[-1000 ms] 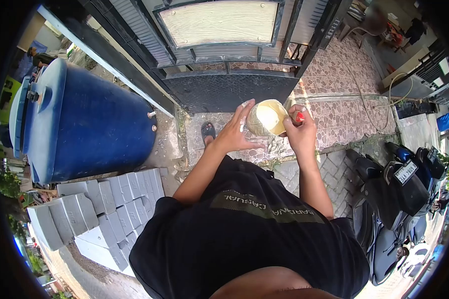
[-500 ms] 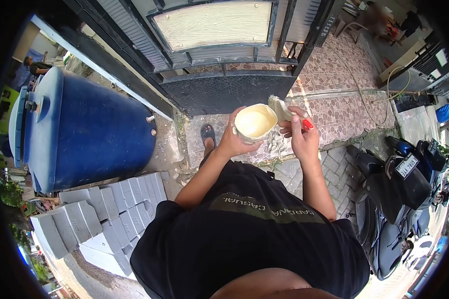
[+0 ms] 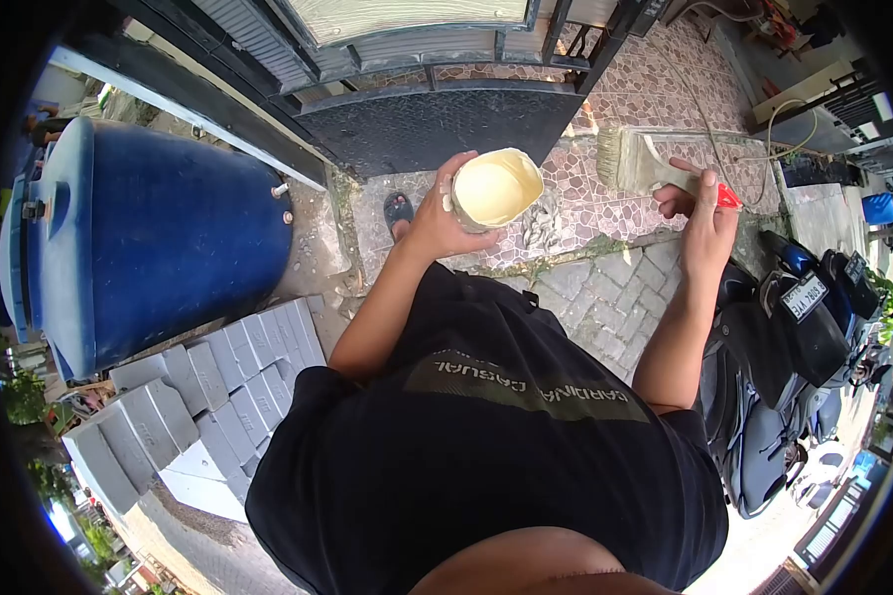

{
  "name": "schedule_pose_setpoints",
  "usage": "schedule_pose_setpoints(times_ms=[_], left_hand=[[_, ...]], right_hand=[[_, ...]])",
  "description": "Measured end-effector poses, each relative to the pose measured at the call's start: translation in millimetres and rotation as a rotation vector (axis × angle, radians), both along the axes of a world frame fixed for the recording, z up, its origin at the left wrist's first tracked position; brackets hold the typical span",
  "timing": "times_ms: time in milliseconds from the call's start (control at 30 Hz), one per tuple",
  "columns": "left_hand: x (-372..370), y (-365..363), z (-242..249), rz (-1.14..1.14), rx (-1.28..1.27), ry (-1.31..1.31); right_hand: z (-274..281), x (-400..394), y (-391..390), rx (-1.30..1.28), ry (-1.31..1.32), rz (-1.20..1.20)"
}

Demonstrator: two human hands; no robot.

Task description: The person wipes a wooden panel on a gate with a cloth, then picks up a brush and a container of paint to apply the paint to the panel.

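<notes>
My left hand [image 3: 445,220] is wrapped round the side of a paint container [image 3: 496,188] with cream-coloured paint inside and drips along its rim. My right hand [image 3: 702,203] grips a wide paintbrush [image 3: 645,167] by its handle, which has a red end. The brush's pale bristles point left, apart from the container. Ahead of both hands stands a dark metal gate [image 3: 437,129], with a cream textured panel [image 3: 397,15] in its upper part.
A large blue water tank [image 3: 179,243] lies at the left, with stacked grey blocks [image 3: 223,382] below it. Parked motorcycles [image 3: 789,347] stand at the right. A hose [image 3: 779,149] runs over the patterned tiles [image 3: 665,89]. Grey rags or gloves [image 3: 542,228] lie on the ground.
My right hand has moved the brush away from the container, out to the right. The left hand with the container has shifted slightly left and up. The view has tilted down a little.
</notes>
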State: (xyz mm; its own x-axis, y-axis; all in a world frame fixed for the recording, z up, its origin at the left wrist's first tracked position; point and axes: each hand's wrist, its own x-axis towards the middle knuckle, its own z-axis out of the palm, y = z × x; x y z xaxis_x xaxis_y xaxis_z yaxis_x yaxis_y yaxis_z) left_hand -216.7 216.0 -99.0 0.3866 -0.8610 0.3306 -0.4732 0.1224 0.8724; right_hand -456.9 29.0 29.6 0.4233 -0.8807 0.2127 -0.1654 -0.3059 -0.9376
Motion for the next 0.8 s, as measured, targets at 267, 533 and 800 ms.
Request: schedule_pose_setpoints(times_ms=[267,533,800], left_hand=[[-5,-2,3,-0.113,0.087,-0.026],[-5,2,4,-0.221,0.014,-0.029],[-11,1,15,-0.254,0.128,-0.108]], right_hand=[[6,7,22,-0.04,-0.314,0.464],[13,19,17,-0.052,-0.007,0.733],[30,40,28,-0.277,0.287,0.872]])
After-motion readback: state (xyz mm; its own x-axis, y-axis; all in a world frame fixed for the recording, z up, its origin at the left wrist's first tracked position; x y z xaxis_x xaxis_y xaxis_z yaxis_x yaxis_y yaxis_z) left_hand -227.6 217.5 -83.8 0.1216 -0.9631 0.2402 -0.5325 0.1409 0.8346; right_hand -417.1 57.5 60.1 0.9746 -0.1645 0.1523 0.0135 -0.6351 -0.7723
